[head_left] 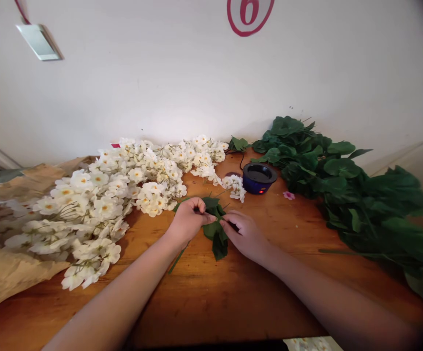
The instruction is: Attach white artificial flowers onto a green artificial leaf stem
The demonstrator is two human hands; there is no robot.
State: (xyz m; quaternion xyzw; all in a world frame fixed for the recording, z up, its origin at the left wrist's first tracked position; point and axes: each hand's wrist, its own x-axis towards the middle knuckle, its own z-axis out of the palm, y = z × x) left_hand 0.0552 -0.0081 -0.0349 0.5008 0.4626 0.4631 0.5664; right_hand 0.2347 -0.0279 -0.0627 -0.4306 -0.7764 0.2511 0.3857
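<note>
1. The fingertips of both hands are tucked among the leaves, so exactly where they pinch is hard to make out. The green stem (177,261) shows only where it slants out below the left wrist. The brown paper (12,275) runs off the left edge, and a printed sheet at the bottom edge is cut off.
2. The leaf sprig (217,234) lies on the wooden table (211,297) between the 2 hands. The left hand (188,220) is curled closed on its upper leaves; the right hand (246,235) pinches it from the other side, fingers bent.
3. The sprig's leaves are dark green, flat and pointed. Just beyond the left hand sprawls a pile of white flowers (124,190) with yellow centres, partly on the crinkled paper. Past the right hand sits a round blue pot (259,178) with a small red light, then a heap of green foliage (339,187) against the wall. A single pink blossom (289,195) lies near the pot.
</note>
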